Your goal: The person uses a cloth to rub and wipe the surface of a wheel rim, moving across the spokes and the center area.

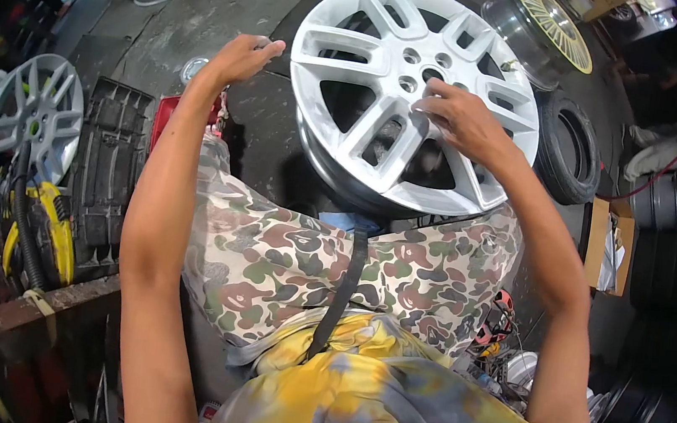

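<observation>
A silver-white alloy wheel rim (409,49) lies face up and tilted before my knees, its spokes streaked with white. My right hand (460,118) is over the spokes just below the hub, fingers bent and drawn together. Whatever may be under those fingertips is hidden, and their tips look whitish. Just off the rim's left edge, my left hand (247,58) hangs in the air, apart from the metal. Its fingers are loosely stretched toward the rim, with nothing visible in them.
A black tyre (569,147) and a yellow-spoked wheel (551,26) stand to the right, near an open cardboard box (609,245). On the left are another silver rim (32,121) and a yellow tool with a black hose (44,230). Another person's legs (658,158) show at far right.
</observation>
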`<state>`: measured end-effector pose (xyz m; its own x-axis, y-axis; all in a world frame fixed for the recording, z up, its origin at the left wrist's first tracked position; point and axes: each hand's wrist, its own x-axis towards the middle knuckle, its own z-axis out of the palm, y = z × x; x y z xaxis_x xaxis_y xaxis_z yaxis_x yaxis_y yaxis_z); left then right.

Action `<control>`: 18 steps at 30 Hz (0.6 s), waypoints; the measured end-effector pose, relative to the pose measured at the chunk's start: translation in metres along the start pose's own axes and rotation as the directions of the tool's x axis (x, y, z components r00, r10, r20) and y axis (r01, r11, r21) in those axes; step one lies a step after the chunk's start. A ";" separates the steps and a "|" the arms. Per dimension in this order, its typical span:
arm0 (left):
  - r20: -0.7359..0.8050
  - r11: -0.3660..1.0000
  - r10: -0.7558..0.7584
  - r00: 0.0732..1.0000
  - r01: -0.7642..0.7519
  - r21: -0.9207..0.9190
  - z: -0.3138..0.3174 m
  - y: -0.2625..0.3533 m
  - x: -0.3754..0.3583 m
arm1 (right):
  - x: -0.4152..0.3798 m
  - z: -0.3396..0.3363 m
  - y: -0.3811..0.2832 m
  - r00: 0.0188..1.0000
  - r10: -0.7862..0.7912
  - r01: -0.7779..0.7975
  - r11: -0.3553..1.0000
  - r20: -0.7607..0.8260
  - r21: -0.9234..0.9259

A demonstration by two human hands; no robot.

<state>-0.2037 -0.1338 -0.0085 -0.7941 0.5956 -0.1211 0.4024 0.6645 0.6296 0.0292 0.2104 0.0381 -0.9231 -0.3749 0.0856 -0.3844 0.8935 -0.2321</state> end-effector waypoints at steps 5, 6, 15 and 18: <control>0.011 0.999 -0.036 0.999 0.036 0.002 -0.001 -0.001 0.000 | -0.015 0.003 -0.009 0.998 -0.068 0.069 0.993 0.014 -0.095; -0.045 1.000 0.025 0.999 -0.025 -0.007 0.002 -0.006 0.003 | -0.015 0.002 -0.012 0.997 -0.072 0.073 0.993 0.020 -0.092; 0.008 0.997 -0.042 0.999 0.043 -0.067 -0.002 0.002 -0.004 | 0.016 0.014 -0.011 0.956 -0.165 0.172 0.985 0.243 -0.006; -0.039 0.994 -0.040 0.998 0.035 -0.102 -0.004 -0.007 -0.012 | 0.018 0.004 0.001 0.923 -0.221 0.232 0.973 0.314 0.003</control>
<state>-0.1991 -0.1478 -0.0083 -0.8265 0.5508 -0.1160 0.3255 0.6359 0.6998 0.0120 0.2033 0.0360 -0.7639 -0.6214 -0.1739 -0.5880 0.7814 -0.2091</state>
